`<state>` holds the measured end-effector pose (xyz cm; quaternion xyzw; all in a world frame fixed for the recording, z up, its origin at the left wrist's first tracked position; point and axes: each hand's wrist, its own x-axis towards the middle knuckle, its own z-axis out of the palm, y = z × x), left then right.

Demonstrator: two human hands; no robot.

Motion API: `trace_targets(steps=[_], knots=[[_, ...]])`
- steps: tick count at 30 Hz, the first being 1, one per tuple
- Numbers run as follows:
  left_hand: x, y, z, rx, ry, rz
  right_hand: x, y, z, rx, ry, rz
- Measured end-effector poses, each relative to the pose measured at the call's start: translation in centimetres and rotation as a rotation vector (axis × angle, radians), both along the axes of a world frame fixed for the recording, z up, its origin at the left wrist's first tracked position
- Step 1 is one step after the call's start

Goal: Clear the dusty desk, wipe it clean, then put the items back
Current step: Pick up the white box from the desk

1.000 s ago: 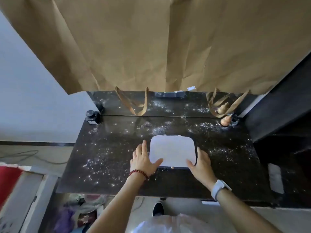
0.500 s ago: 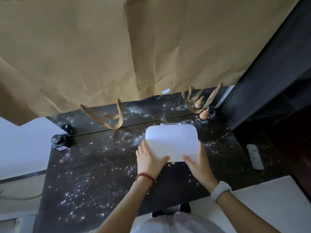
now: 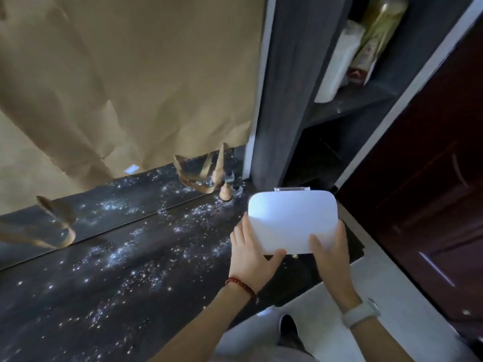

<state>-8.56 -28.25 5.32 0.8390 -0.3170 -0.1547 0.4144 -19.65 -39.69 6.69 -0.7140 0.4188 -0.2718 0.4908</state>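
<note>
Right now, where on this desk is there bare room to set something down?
The dusty desk top is bare from its near edge to the seam, left of the left hand. It is crowded at the back right corner, around the small gourd. Both hands hold the white case, right hand too.

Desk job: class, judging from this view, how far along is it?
Done: nothing finished yet. In hand: both hands, left and right, hold the white case over the desk's right end. Left: the gourd remains at the back, dust covers the desk, so wiping and returning items remain.
</note>
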Motion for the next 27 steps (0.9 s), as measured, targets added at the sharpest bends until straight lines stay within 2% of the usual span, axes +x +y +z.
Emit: trace_targets(steps=[5,9,13,17,21,27], knots=[[-3.2,-10.3,0.3,0.023,0.071,-0.040,-2.3,-11.1,0.4,-0.047,-0.021,-0.010],[-2.5,-17.6,0.3,0.050,0.154,0.096,-0.6,-18.7,-0.5,-0.056,0.137,-0.037],[-0.2,-21.6,-0.1,0.064,0.199,0.269,3.7,-23.7,-1.1,-0.103,0.201,0.106],[1.5,-23.6,-0.4,0.107,0.179,0.299,7.2,-26.3,-1.5,-0.150,0.266,0.220],[2.8,-24.7,-1.1,0.110,0.221,0.282,8.7,-27.0,-2.5,-0.296,0.305,0.295],[5.2,-26.6,-0.9,0.351,0.164,0.227,8.8,-26.4,-4.6,-0.491,0.507,0.418]])
